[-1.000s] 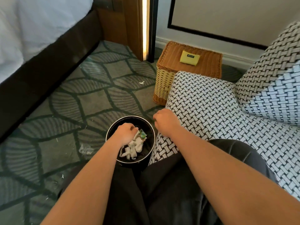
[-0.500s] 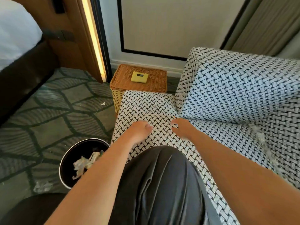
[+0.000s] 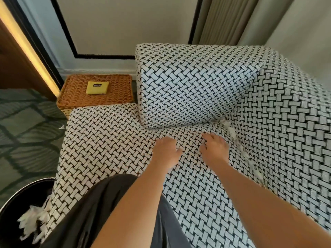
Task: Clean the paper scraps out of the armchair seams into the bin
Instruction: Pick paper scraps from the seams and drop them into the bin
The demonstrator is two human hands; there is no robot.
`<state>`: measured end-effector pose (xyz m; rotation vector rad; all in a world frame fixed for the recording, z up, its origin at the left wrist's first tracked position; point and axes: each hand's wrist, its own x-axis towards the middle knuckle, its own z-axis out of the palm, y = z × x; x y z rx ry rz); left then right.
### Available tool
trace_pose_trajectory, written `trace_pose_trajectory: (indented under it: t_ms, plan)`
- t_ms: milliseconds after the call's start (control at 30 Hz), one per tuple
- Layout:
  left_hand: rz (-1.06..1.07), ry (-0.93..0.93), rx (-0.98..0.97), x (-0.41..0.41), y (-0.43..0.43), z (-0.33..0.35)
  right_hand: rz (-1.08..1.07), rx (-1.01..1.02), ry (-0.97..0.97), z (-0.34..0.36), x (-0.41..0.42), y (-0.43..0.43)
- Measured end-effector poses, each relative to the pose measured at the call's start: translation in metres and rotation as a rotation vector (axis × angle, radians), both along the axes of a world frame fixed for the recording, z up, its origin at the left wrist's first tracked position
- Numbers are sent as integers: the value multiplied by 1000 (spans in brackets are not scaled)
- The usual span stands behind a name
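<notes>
**Fig.: Hands over armchair seat (image 3: 107, 140); scraps not yet taken.**
Left hand (image 3: 166, 151) & right hand (image 3: 215, 151): grip relaxed, fingers loosely spread, nothing held. Paper scraps (image 3: 231, 130) are lodged in the seam at the seat's right edge, near the right hand. They are judged light, soft and tear-prone, so best pinched at protruding tufts. Bin (image 3: 16, 206) sits by the front-left corner.

Patterned armchair seat (image 3: 107, 144), paper scraps (image 3: 232, 131) along its seam, carpet (image 3: 26, 140) bearing bin (image 3: 21, 197) and wicker basket (image 3: 114, 93)

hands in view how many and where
2. The left hand and the right hand are over the armchair seat cushion, side by side; the right is nearer the paper scraps in the seam. Neither visibly holds anything.
</notes>
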<state>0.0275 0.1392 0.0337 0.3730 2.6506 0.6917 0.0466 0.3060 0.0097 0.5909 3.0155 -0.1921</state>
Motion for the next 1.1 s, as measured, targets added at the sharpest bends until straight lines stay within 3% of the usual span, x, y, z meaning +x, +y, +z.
trace_pose_trajectory:
  t_ms: [133,300,700,900,1100]
  plan:
    - [-103,177,-66,0,32,-24,-183,1,36,-13,13,32]
    - [-246,228,-270,1,69,-46,-189,25,118,-17,5,50]
    - [-233,406,-171,-55,141,-55,-258,-92,261,-23,-42,75]
    - [-110,354,-95,-72,166,-51,-282,-184,267,-27,-57,85]
    - [-28,253,-126,-86,179,-49,-346,-142,152,-26,-71,86]
